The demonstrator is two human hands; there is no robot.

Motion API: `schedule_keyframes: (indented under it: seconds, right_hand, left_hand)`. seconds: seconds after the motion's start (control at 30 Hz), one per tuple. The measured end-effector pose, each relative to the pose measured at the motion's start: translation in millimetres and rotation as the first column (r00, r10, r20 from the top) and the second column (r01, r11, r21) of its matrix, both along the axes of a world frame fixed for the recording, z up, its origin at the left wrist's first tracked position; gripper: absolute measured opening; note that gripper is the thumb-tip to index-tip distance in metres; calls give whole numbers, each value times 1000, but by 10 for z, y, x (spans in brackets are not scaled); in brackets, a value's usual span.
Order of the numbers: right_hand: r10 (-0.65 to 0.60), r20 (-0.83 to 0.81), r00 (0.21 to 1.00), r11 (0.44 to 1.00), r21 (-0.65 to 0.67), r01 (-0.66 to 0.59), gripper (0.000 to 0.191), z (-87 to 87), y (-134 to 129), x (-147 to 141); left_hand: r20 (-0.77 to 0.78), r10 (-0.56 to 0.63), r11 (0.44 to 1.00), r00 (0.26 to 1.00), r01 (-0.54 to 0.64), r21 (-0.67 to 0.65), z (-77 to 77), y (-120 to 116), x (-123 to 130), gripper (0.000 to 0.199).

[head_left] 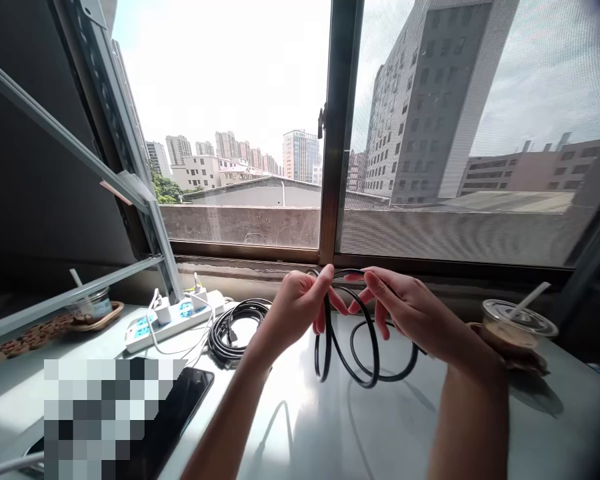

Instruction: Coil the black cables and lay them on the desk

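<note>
A person's two bare hands are reaching out over a pale, glossy table (320, 433) in front of a window. The left hand (300, 297) is pinching a black cable (376, 341) with the thumb and index finger together, clamped on its upper strands. The right hand (405, 300), just beside it, is gripping the same cable between thumb and fingers, the other fingers curving loosely apart. The cable is hanging in several open loops between and below the hands, above the middle of the table, and is casting thin shadows nearer the viewer.

To the left of the left hand, a second black cable (220, 337) is lying in a round coil. Beyond it to the left, a white power strip (180, 325) is holding white plugs (163, 311). A dark phone (190, 393) is lying near left, where a pixelated patch is covering part of the scene, so what is underneath is hard to tell.

On the right, a lidded clear cup (510, 330) with a straw is standing; another cup (93, 307) is standing far left, behind a metal frame (155, 220). Buildings are showing outside through the window (337, 133).
</note>
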State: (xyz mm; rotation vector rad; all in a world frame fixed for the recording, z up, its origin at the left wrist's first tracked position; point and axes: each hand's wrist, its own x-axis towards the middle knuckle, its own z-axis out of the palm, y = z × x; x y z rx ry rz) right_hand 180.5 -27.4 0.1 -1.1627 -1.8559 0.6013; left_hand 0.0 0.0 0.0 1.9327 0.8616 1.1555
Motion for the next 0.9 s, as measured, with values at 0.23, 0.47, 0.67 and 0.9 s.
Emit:
schedule_keyframes:
  seconds: [0.23, 0.47, 0.67, 0.9]
  right_hand:
    - [175, 112, 978, 985, -14, -174, 30, 34, -59, -190]
    - [178, 133, 975, 982, 37, -184, 19, 1, 4, -81]
    - [-23, 89, 996, 989, 150, 10, 23, -13, 105, -3]
    - [-52, -37, 998, 929, 365, 62, 27, 31, 39, -41]
  left_hand:
    - [-35, 24, 1000, 999, -25, -11, -89, 16, 105, 66]
    - [-38, 42, 997, 998, -40, 65, -27, -12, 51, 57]
    - [151, 270, 913, 951, -302, 274, 89, -171, 25, 28]
    - [-71, 450, 765, 890, -343, 545, 65, -276, -38, 53]
